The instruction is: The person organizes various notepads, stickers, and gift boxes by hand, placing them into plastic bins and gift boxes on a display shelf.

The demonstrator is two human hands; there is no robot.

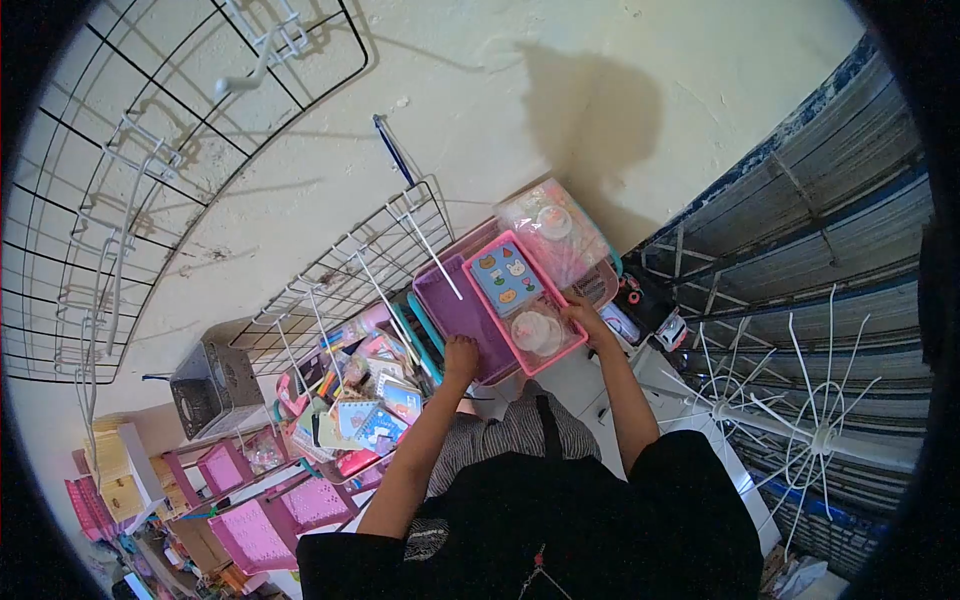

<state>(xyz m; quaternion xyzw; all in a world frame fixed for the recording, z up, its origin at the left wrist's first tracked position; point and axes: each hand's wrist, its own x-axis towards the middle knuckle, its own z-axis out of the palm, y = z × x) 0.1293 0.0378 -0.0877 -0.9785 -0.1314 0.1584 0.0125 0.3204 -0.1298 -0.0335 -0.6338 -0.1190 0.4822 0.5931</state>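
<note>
My right hand [583, 318] grips the right rim of a pink tray [558, 368]. A blue notebook [507, 277] with cartoon animal faces lies in its upper half, and round whitish items in clear wrapping [537, 332] fill the lower half. Left of it and partly beneath sits a purple basket [452, 300], its visible floor bare. My left hand [461, 358] is closed over that basket's left edge, with the fingertips partly hidden. Behind the pink tray, a clear plastic bag of pink and white things [555, 225] rests on another basket.
On my left, a heap of small notebooks and stationery [375, 415] fills a basket beside a white wire rack [350, 260]. A grey basket [215, 385] and pink baskets [255, 535] lie farther left. A white wire display stand [820, 438] and a rolling shutter [850, 200] are on the right.
</note>
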